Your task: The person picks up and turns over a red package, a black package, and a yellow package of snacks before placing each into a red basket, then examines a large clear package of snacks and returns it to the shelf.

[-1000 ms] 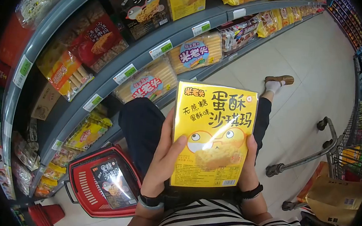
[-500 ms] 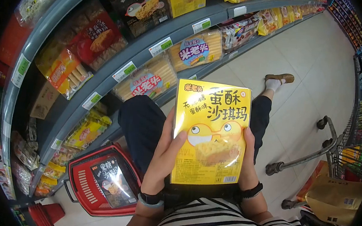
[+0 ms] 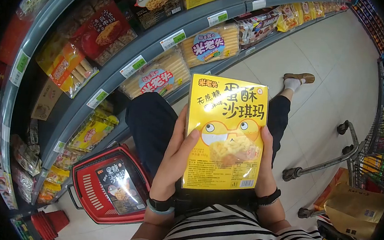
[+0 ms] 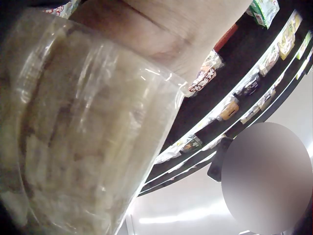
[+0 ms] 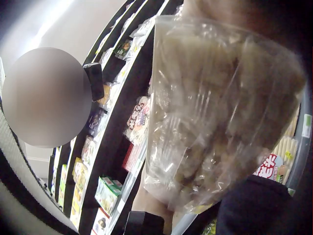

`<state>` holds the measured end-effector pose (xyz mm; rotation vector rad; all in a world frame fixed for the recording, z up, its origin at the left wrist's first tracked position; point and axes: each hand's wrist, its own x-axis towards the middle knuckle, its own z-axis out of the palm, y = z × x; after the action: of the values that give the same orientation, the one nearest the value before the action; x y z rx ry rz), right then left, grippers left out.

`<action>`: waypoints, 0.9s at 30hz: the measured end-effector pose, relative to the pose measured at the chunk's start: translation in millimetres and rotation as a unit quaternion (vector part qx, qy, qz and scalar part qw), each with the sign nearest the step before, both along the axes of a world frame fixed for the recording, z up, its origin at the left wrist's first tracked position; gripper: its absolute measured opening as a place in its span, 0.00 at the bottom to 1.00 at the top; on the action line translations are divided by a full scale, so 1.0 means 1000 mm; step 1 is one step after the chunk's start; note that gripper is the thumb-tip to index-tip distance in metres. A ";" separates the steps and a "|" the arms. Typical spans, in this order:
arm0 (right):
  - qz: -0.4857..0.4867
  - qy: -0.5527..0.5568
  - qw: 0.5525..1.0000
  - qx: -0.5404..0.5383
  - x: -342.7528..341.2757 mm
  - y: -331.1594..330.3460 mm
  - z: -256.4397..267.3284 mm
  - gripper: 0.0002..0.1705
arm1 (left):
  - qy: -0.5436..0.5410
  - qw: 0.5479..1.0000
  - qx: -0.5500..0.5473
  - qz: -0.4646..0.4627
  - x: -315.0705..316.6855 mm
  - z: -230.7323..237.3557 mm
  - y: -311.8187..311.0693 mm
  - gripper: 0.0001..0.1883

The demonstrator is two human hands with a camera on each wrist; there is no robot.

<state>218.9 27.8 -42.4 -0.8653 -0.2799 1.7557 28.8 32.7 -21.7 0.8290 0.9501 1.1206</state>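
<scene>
Both hands hold a yellow pack of sachima [image 3: 224, 136] upright in front of the striped shirt, its printed front toward the head camera. At its left edge the left hand [image 3: 174, 157] grips it, thumb lying over the front and the other fingers mostly hidden behind. The right hand [image 3: 267, 164] holds the opposite edge, thumb at the side. From the left wrist, the pack's clear plastic back [image 4: 93, 132] shows pale pieces inside, close to the palm. The same clear wrapping [image 5: 210, 112] fills much of the right wrist view.
A red shopping basket [image 3: 105, 212] with a black sachima pack [image 3: 121, 186] in it stands at the lower left. Shelves [image 3: 147, 55] of packaged snacks curve along the left and top. A metal cart [image 3: 319, 168] and a gold paper bag [image 3: 352, 209] are at the right.
The pack and both hands have shifted slightly upward in the head view, with the pack first tilting a little and then straightening. Both hands keep their hold.
</scene>
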 end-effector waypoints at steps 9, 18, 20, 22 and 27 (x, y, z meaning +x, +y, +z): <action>-0.002 0.008 1.000 -0.004 -0.002 -0.001 -0.002 0.33 | -0.002 1.000 0.002 -0.003 -0.003 0.000 -0.001 0.30; 0.002 0.004 1.000 0.012 -0.002 -0.002 -0.004 0.33 | -0.009 1.000 0.006 0.003 -0.005 -0.002 -0.002 0.30; 0.001 0.006 1.000 0.013 -0.002 -0.003 -0.003 0.33 | -0.015 1.000 0.008 0.004 -0.005 -0.002 -0.002 0.30; 0.001 0.005 1.000 0.015 -0.001 -0.003 -0.002 0.33 | -0.020 1.000 0.007 0.005 -0.003 0.001 -0.002 0.30; 0.003 0.006 1.000 0.020 0.000 -0.004 -0.005 0.32 | -0.015 1.000 0.006 0.005 -0.003 0.001 -0.003 0.30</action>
<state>218.9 24.1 -47.2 -0.8262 -0.3082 1.7548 26.2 29.4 -20.8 0.8158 0.9255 1.1455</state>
